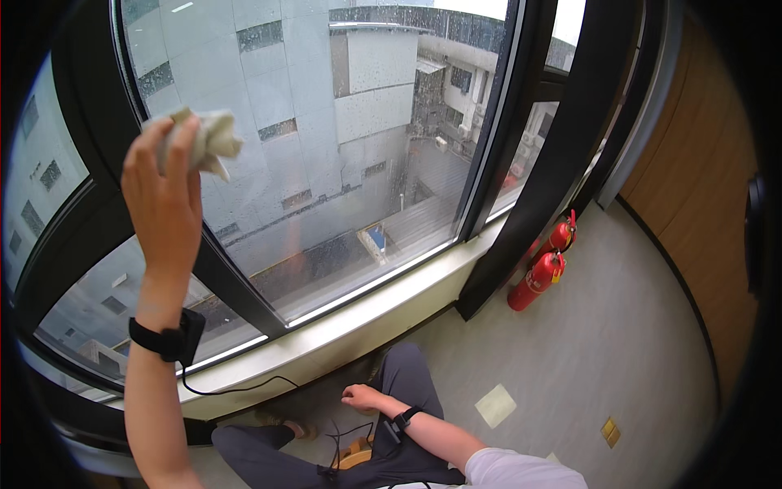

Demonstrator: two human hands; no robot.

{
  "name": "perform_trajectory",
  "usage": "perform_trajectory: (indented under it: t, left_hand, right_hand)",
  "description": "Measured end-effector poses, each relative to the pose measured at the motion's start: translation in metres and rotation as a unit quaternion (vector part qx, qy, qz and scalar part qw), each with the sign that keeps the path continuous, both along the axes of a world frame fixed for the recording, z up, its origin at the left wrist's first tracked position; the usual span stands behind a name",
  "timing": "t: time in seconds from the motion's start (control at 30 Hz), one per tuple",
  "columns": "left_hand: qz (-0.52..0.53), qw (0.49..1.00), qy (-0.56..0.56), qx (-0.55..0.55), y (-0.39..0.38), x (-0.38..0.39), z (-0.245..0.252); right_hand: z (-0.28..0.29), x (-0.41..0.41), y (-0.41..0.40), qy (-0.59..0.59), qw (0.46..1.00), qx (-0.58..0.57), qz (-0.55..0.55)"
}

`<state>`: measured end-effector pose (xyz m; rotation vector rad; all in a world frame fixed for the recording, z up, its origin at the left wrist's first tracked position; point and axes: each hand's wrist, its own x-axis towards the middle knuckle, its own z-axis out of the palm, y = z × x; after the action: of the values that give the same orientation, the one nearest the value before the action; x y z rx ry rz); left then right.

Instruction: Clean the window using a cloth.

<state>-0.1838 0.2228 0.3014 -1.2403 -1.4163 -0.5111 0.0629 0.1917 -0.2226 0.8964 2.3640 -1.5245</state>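
Observation:
My left hand (165,202) is raised at the upper left and grips a crumpled pale cloth (211,140) by its near side. The cloth is up against or just before the window pane (342,202), near its dark left frame; whether it touches the glass I cannot tell. Water drops dot the pane, most thickly in its upper and right parts. Low in the middle, my right hand (363,397) rests by my bent knee in grey trousers (406,379). Its fingers are curled, with nothing seen in them. Each wrist wears a black strap with a small device.
A white sill (342,324) runs below the window. Two red fire extinguishers (537,278) stand beside a dark pillar (519,214). A pale yellow square (496,406) and a brass-coloured plate (610,432) lie on the grey floor. A thin black cable (244,390) hangs from the left wrist device.

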Motion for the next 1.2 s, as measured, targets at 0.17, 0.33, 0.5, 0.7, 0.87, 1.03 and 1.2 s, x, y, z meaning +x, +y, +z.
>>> perform_trajectory:
  t: [0.17,0.33,0.5,0.7,0.87,1.03,1.2]
  left_hand:
    - [-0.001,0.999,0.013,0.03,0.004,0.003,0.006]
    - [-0.015,0.997,-0.004,-0.077,0.0,0.002,-0.07]
    - [-0.045,0.984,0.01,-0.173,-0.016,0.0,-0.125]
    - [-0.039,0.986,0.004,-0.165,-0.017,-0.003,-0.088]
    - [0.017,0.999,0.025,-0.03,-0.011,-0.008,-0.004]
    - [-0.006,0.999,0.025,0.04,-0.004,-0.007,0.055]
    - [-0.013,0.999,0.027,0.036,0.0,-0.001,0.032]
  right_hand:
    - [0.008,-0.008,-0.002,0.005,1.0,-0.007,0.006]
    - [0.004,-0.004,-0.001,0.002,1.0,0.0,0.012]
    - [0.001,-0.002,0.001,0.017,1.0,-0.003,-0.012]
    - [-0.005,-0.003,0.0,0.01,1.0,0.002,0.001]
    - [-0.008,-0.007,-0.002,0.014,1.0,0.002,-0.004]
    - [-0.009,-0.005,-0.002,0.004,1.0,-0.009,-0.004]
    - [-0.004,-0.009,-0.001,-0.005,1.0,-0.007,0.006]
